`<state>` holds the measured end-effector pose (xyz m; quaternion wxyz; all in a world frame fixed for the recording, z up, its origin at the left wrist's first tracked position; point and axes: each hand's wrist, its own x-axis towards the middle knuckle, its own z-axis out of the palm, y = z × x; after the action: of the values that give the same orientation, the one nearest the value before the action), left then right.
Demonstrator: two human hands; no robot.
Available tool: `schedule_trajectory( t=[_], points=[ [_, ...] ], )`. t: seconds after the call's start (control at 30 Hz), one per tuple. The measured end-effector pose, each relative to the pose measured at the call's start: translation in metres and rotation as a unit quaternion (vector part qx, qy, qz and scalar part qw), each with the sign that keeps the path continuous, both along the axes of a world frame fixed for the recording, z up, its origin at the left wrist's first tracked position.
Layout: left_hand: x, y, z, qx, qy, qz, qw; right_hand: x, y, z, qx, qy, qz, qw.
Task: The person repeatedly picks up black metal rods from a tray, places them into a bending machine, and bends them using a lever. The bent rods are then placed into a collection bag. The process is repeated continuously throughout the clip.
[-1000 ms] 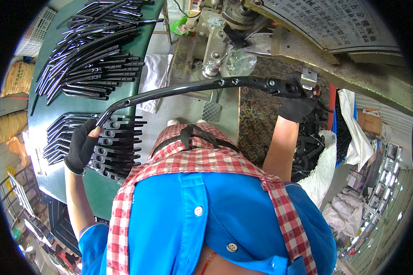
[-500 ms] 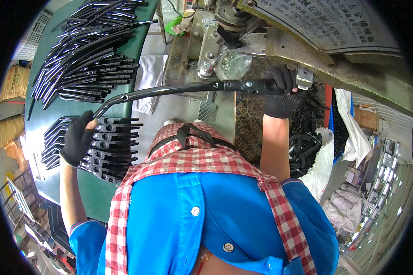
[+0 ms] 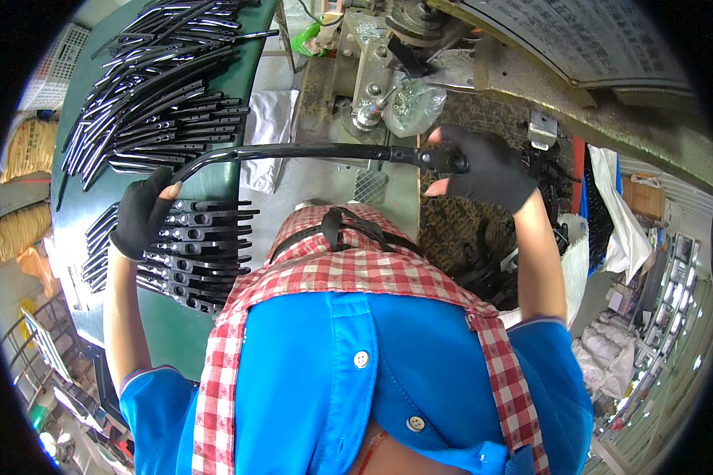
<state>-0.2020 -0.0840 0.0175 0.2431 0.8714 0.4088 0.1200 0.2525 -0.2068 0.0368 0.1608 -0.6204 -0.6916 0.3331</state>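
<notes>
My left hand [image 3: 141,214], in a black fingerless glove, grips the bent end of a long black tube [image 3: 293,151]. The tube runs across in front of me, over the table edge toward the right. At its right end sits a black fitting [image 3: 434,160] with a bolt head and a round hole. My right hand [image 3: 487,168], gloved alike, is spread open around that fitting, thumb below and fingers above; whether the palm touches it I cannot tell. Beneath the left hand lies a row of finished-looking black tubes with fittings [image 3: 190,247].
A large heap of black tubes [image 3: 154,87] covers the far part of the green table [image 3: 174,348]. Ahead stand a greasy machine [image 3: 372,87] and a clear bag of small parts [image 3: 414,107]. A metal machine arm [image 3: 523,79] overhangs the right side, above black parts [image 3: 483,253].
My right hand has opened from its grip around the fitting, its fingers now spread. The tube's right end has dropped slightly; my left hand keeps its hold. The view has shifted a little.
</notes>
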Motion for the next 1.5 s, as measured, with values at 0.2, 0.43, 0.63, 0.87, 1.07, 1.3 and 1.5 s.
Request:
schedule_trajectory(
  t=[0.2, 0.43, 0.63, 0.87, 1.07, 1.3, 1.5],
  points=[
    [0.010, 0.010, -0.002, -0.071, -0.035, 0.010, 0.997, -0.009, 0.008, 0.000, 0.081, -0.188, 0.016, 0.979],
    [0.011, 0.017, 0.000, 0.027, -0.007, -0.004, 1.000, -0.007, 0.016, 0.012, 0.094, -0.193, 0.017, 0.977],
    [0.009, 0.026, -0.002, 0.031, -0.024, 0.001, 0.999, -0.014, 0.035, 0.025, 0.017, -0.183, -0.004, 0.983],
    [0.005, 0.063, -0.023, 0.044, -0.080, 0.009, 0.996, -0.004, 0.053, 0.016, 0.009, -0.189, -0.024, 0.982],
    [0.018, 0.076, -0.006, -0.076, -0.022, -0.015, 0.997, -0.002, 0.060, 0.011, -0.074, -0.157, -0.037, 0.984],
    [0.037, 0.090, 0.026, -0.072, 0.033, -0.046, 0.996, 0.005, 0.062, -0.011, -0.004, -0.231, -0.011, 0.973],
    [0.064, 0.095, -0.015, 0.094, 0.002, -0.131, 0.987, -0.010, 0.066, -0.020, -0.047, -0.299, -0.051, 0.952]
  ],
)
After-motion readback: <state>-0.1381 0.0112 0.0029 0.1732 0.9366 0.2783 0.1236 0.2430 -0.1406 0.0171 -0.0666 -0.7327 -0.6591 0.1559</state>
